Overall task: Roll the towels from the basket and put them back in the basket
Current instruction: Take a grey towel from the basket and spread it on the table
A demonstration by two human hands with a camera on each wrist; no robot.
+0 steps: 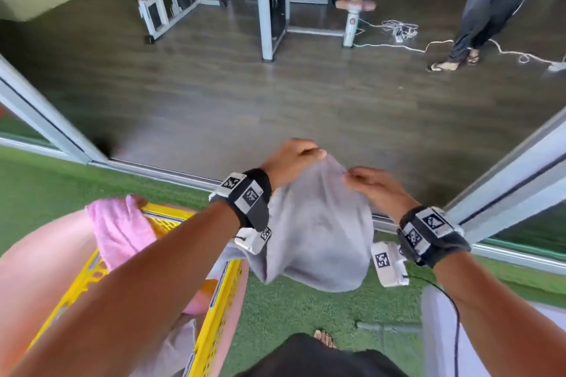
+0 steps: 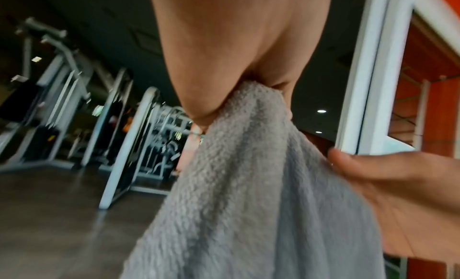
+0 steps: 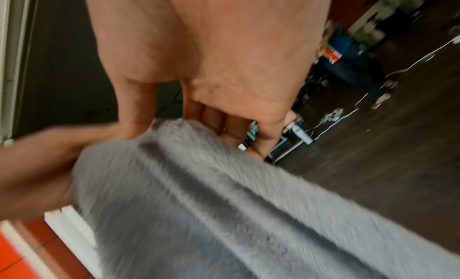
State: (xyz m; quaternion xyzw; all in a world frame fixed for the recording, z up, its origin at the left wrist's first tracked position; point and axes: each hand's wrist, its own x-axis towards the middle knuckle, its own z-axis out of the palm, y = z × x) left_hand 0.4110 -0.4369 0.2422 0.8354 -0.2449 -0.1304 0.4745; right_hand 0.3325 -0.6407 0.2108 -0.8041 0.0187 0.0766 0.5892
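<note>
Hands hold a grey towel (image 1: 318, 232) up in the air: the left hand (image 1: 291, 159) pinches its top edge at 12 o'clock, the right hand (image 1: 376, 187) pinches it at 1 o'clock. Below, at 8 o'clock, sits the yellow basket (image 1: 220, 300) with a pink towel (image 1: 119, 229) draped over its rim.

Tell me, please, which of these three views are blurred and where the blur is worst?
Head view: mostly sharp, slight smear on the grey towel and left hand. Left wrist view: towel pile crisp near the hand, gym background streaked. Right wrist view: worst, towel and right hand heavily motion-blurred.
</note>
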